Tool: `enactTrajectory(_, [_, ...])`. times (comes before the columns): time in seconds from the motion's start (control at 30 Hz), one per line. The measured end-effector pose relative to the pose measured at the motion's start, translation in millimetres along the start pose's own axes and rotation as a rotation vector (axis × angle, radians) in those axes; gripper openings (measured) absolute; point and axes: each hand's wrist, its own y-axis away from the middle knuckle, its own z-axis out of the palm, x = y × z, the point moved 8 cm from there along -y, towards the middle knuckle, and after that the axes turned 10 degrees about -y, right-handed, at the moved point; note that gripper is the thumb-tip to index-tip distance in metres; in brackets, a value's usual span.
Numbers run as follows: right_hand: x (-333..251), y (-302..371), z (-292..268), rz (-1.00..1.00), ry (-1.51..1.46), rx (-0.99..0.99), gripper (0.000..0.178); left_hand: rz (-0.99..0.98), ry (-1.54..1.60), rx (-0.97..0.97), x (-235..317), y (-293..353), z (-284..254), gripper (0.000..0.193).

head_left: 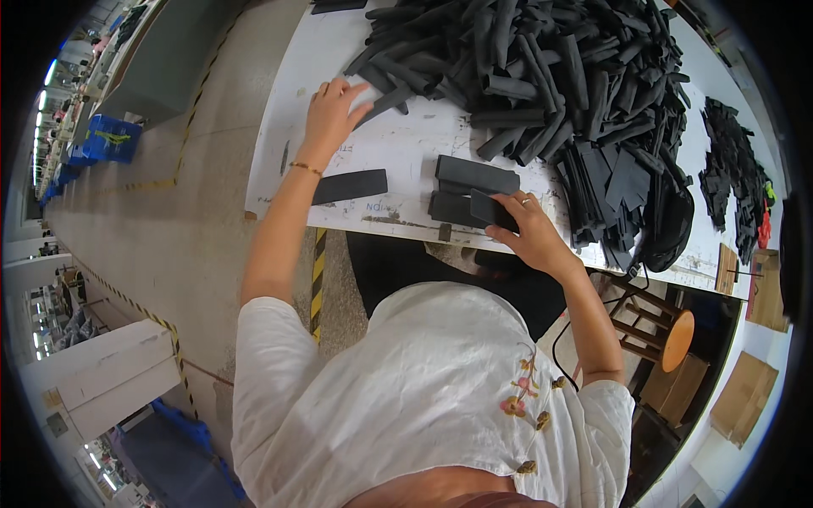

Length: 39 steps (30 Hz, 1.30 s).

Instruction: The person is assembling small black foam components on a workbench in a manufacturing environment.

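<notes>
My left hand (336, 112) reaches toward the pile with its fingers apart, beside a dark strip (387, 103) at the pile's near left edge. Whether the thumb touches that strip I cannot tell. Between the thumb and fingers of my right hand (533, 230) is a flat black piece (491, 211), one edge tilted up. It sits over other flat black pieces (449, 207) near the table's front edge. Just behind them lies another black piece (476, 173). A single black strip (350, 186) rests flat by my left wrist.
A large heap of curled black pieces (542, 63) covers the back of the white table (406, 140). To the right are stacked flat pieces (605, 199), a black bag (671, 222) and more dark scraps (730, 173). A wooden stool (676, 340) stands below the table's right side.
</notes>
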Motion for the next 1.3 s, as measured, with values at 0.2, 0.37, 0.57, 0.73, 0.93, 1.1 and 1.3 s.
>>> enactTrajectory(0.2, [-11, -3, 12, -0.005, -0.085, -0.018, 0.056, -0.607, 0.482, -0.162, 9, -12, 58, 0.045])
enactTrajectory(0.37, [-8, 1, 14, -0.003, -0.106, -0.011, 0.058, -1.411, 1.299, -0.198, 41, 35, 118, 0.056])
enactTrajectory(0.57, [-14, 3, 22, -0.044, -0.155, -0.036, 0.059, -1.54, 1.692, 0.185, 16, 60, 135, 0.019])
enactTrajectory(0.73, [-3, -1, 4, -0.032, -0.069, 0.139, 0.058, -1.255, 1.769, 0.066, 56, 47, 66, 0.013])
enactTrajectory(0.93, [-41, -21, -21, -0.215, -0.133, 0.245, 0.052, -1.131, 2.035, 0.106, 82, 64, 49, 0.011])
enactTrajectory(1.1, [-41, -26, -18, -0.207, -0.154, 0.379, 0.051, -1.117, 2.06, -0.036, 104, 63, 45, 0.028])
enactTrajectory(1.3, [-31, -20, -21, -0.099, -0.123, 0.488, 0.046, -1.108, 2.064, -0.13, 126, 58, 34, 0.031])
